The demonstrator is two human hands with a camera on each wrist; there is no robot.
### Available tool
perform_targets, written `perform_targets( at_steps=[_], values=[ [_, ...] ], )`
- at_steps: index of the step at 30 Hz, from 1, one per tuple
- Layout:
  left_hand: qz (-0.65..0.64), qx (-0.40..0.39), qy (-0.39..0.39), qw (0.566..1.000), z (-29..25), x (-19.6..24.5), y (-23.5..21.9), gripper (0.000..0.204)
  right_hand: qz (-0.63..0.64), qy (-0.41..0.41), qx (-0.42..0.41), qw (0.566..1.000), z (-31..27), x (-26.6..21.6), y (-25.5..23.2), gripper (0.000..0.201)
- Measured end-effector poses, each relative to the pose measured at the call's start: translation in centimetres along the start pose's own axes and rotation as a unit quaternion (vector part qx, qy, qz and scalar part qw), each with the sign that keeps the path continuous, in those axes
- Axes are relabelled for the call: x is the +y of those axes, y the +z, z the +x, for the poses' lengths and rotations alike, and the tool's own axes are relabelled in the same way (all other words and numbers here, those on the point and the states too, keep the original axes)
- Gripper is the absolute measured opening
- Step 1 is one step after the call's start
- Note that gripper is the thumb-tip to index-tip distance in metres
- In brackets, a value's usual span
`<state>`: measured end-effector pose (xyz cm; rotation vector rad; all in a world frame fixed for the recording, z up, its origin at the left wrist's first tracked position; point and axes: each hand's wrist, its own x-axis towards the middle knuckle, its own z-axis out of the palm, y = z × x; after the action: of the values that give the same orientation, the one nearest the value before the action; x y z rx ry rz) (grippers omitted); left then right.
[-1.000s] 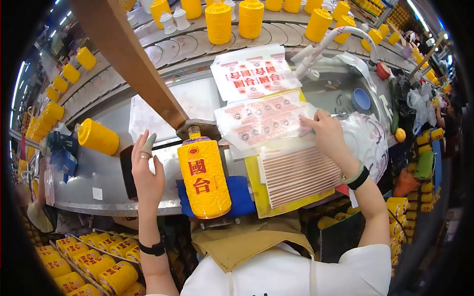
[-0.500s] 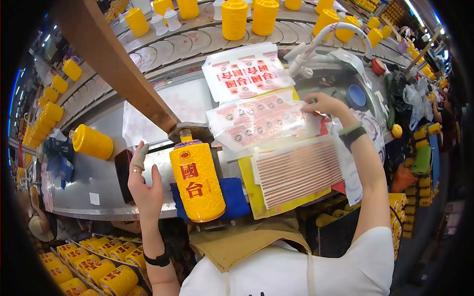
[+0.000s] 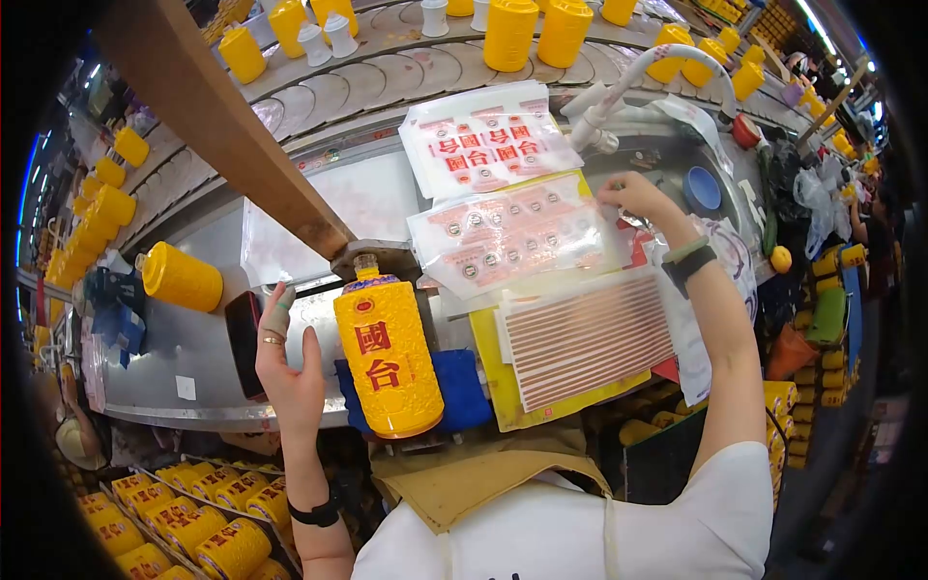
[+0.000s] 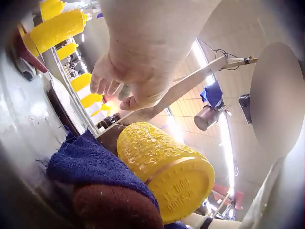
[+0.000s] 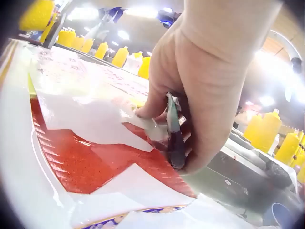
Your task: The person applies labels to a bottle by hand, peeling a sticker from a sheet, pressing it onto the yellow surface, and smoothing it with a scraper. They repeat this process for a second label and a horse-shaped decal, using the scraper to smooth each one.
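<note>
Meanwhile the right hand pinches a small sticker at the clear sheet of round seal labels. The glossy yellow embossed ceramic bottle lies cradled on a blue towel, the left hand open and empty beside it.

One big yellow bottle with red letters is lying on one blue cloth in front of the person. One more yellow bottle is lying on its side on the metal table. Three sticker sheets are sitting on the table: one with red words, one with round seals, and one with thin stripes. Two white bottles are riding on the belt. One blue bowl is sitting by one white hose. Two hands are showing, the left hand and the right hand.
</note>
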<state>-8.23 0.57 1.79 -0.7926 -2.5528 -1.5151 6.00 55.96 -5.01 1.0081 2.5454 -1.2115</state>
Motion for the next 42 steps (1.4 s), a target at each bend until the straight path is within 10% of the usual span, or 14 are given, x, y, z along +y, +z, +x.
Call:
perform_targets(
  at_steps=[5,10,16,21,30,42],
  values=[
    [-0.009,0.001,-0.023,1.000,-0.8,0.0,-0.2,0.049,-0.132,-0.064,0.145,0.978,2.9,1.1,-0.7,0.024],
    [-0.146,-0.032,-0.108,0.983,-2.3,0.4,0.3,0.048,-0.345,0.112,0.203,0.910,4.2,2.6,1.1,0.025],
    [-0.326,-0.103,-0.194,0.919,-4.6,2.7,0.6,0.047,-0.307,-0.154,0.284,0.895,-3.6,-6.3,1.4,0.017],
    [-0.385,-0.115,-0.211,0.891,-6.0,2.7,1.5,0.053,-0.212,-0.352,0.211,0.887,-14.8,-16.6,6.8,0.011],
    [-0.488,-0.172,-0.154,0.842,-7.0,1.2,0.8,0.077,-0.074,-0.456,-0.115,0.879,-25.1,-25.6,14.2,0.012],
    [-0.399,-0.195,-0.125,0.887,-7.3,3.3,1.0,0.095,0.023,-0.379,0.046,0.924,-23.3,-24.3,18.8,0.022]
  ],
)
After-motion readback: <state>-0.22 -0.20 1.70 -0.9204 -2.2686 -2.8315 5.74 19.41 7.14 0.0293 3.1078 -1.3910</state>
